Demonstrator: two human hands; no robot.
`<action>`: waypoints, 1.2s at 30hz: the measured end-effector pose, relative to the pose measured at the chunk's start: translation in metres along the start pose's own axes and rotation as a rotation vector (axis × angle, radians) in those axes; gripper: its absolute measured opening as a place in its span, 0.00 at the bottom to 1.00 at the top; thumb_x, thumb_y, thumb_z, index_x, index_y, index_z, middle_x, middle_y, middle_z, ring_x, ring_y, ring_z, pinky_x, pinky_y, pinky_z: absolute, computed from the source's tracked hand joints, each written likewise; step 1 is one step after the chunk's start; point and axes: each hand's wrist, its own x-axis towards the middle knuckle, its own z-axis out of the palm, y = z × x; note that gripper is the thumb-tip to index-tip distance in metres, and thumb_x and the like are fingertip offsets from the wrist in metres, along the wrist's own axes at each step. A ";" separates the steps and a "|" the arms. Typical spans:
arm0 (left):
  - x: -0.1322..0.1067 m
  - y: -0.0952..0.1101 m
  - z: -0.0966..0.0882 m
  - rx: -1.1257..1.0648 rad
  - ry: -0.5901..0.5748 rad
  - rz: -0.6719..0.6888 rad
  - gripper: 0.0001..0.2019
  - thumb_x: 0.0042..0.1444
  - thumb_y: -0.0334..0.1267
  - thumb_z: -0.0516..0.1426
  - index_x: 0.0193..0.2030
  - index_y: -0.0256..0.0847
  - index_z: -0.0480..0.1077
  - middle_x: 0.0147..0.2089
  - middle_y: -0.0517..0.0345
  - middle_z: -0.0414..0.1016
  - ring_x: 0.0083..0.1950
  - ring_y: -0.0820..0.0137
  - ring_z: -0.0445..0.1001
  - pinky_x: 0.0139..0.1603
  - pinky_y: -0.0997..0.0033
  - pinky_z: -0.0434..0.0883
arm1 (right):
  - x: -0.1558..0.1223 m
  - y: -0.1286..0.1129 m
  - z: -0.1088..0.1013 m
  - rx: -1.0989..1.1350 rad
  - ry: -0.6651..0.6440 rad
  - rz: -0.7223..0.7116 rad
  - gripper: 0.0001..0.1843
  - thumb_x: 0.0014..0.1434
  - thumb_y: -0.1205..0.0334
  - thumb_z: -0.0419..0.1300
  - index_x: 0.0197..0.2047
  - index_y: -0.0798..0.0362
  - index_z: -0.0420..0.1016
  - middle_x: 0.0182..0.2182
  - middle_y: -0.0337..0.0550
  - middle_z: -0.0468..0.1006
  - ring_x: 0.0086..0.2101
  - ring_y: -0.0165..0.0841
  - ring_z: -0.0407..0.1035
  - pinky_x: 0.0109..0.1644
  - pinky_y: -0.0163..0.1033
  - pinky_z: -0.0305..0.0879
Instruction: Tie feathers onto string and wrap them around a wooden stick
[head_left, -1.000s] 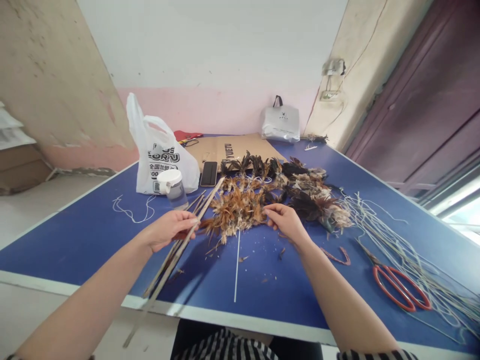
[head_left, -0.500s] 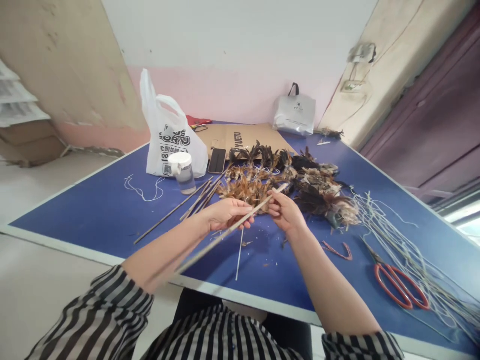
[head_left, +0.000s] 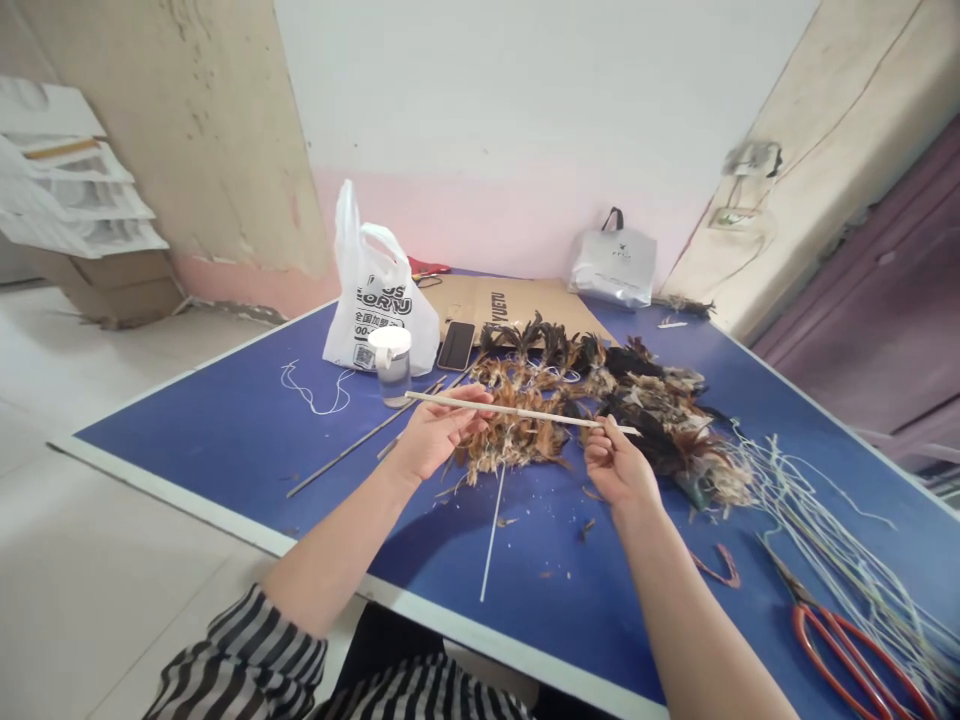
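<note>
A thin pale stick (head_left: pixel 525 412) runs nearly level in front of me. My right hand (head_left: pixel 616 462) pinches it near its right end, thumb on top and fingers curled. Toward its other end, the stick passes between the loosely extended fingers of my left hand (head_left: pixel 442 432). Below and behind my hands lie bunches of brown feathers (head_left: pixel 517 445) with pale quill ends. Darker feather bunches (head_left: pixel 660 400) spread behind my right hand. A thin white strip (head_left: pixel 492 540) lies on the blue table (head_left: pixel 247 470) nearer to me.
Red-handled scissors (head_left: pixel 847 650) and pale strings (head_left: pixel 825 530) lie at right. Thin brown sticks (head_left: pixel 337 458) are at left, near a lidded cup (head_left: pixel 391 370), a white plastic bag (head_left: pixel 379 300) and a phone (head_left: pixel 456 346). Farther back are cardboard (head_left: pixel 555 305) and a silver bag (head_left: pixel 613 268).
The stick has swung from a slant toward me to nearly level across my view. My left hand's fingers have loosened and straightened; my right hand has moved right and lower. The view has shifted.
</note>
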 end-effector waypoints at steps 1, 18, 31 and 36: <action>0.000 0.000 0.000 0.015 0.006 0.008 0.13 0.47 0.30 0.62 0.42 0.37 0.74 0.43 0.51 0.77 0.42 0.68 0.75 0.41 0.72 0.72 | 0.001 -0.001 -0.001 0.007 -0.001 0.002 0.06 0.61 0.68 0.53 0.32 0.58 0.67 0.20 0.35 0.64 0.16 0.16 0.57 0.15 0.19 0.58; -0.068 0.040 -0.036 0.411 0.013 -0.491 0.14 0.45 0.34 0.64 0.41 0.36 0.76 0.37 0.45 0.79 0.36 0.63 0.77 0.35 0.72 0.74 | 0.010 -0.012 -0.015 -0.117 -0.232 -0.153 0.10 0.45 0.64 0.67 0.30 0.58 0.72 0.18 0.32 0.65 0.15 0.16 0.53 0.13 0.21 0.50; -0.034 -0.036 0.036 0.007 -0.149 -0.722 0.11 0.51 0.35 0.59 0.42 0.34 0.72 0.25 0.57 0.70 0.21 0.80 0.65 0.19 0.82 0.60 | -0.002 -0.015 0.012 -0.504 -0.373 0.033 0.13 0.46 0.56 0.66 0.30 0.59 0.76 0.22 0.39 0.72 0.17 0.19 0.58 0.15 0.23 0.53; -0.017 -0.045 0.034 -0.044 -0.106 -0.778 0.10 0.54 0.35 0.57 0.42 0.32 0.71 0.27 0.54 0.69 0.23 0.78 0.66 0.19 0.83 0.60 | 0.002 -0.002 0.013 -0.539 -0.353 -0.018 0.13 0.45 0.57 0.67 0.26 0.60 0.76 0.17 0.38 0.71 0.16 0.21 0.62 0.18 0.25 0.59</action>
